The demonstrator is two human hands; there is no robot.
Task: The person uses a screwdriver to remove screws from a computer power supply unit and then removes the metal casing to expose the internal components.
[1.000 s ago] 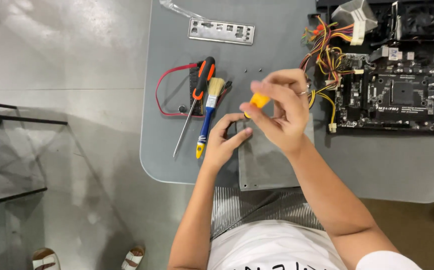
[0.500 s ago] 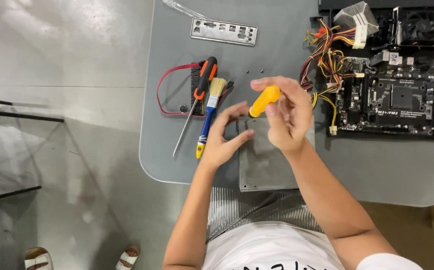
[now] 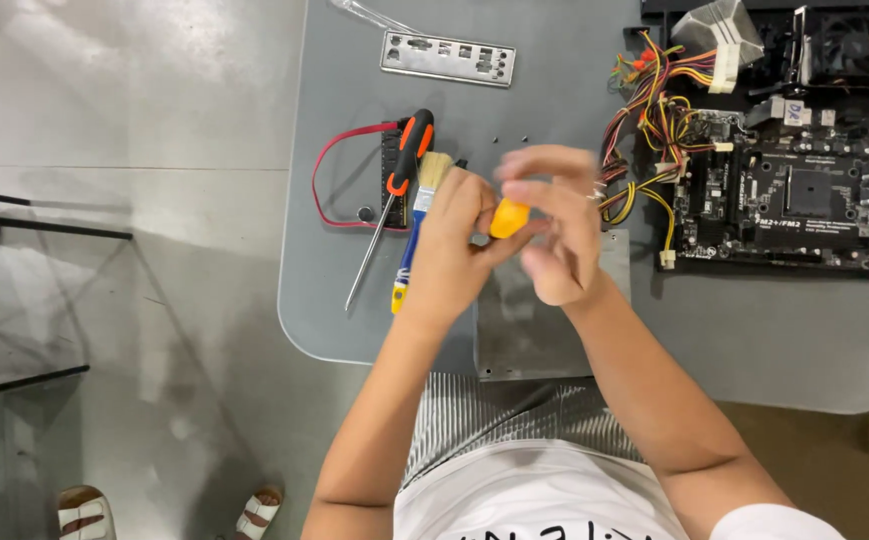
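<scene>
A: Item 1, hands?
B: Left hand (image 3: 449, 250) and right hand (image 3: 554, 225) meet over the grey table (image 3: 554, 90), above a flat grey metal panel (image 3: 529, 320). Both close on one small yellow-orange object (image 3: 508, 217), prob. a tool handle; can't tell more, mostly covered. Left fingers curl round its left side, right fingertips pinch its right end. Right hand is blurred.

A: Item 2, where's the yellow piece?
B: Between the two hands, off the table, mid-scene, just right of the brush.

A: Item 3, tools at left?
B: Screwdriver (image 3: 394, 205) w/ orange-black handle, shaft pointing near-left. Just beside it a paintbrush (image 3: 416, 225), blue-yellow handle, pale bristles at the far end, partly under the left hand. Red cable (image 3: 329, 185) loops round a dark strip-shaped part (image 3: 388, 160) under the screwdriver handle.

A: Item 4, far side?
B: Silver I/O shield plate (image 3: 447, 58), lying flat. A few tiny dark screws (image 3: 509, 138) near it.

A: Item 5, right side?
B: Black motherboard (image 3: 789, 200) w/ bundle of yellow, red, black wires (image 3: 654, 100) at its left edge. Fan unit (image 3: 854, 45) at far right corner.

A: Item 6, misc?
B: Shiny grey floor (image 3: 124, 250) on the left, sandalled feet (image 3: 164, 512) near-left.
</scene>
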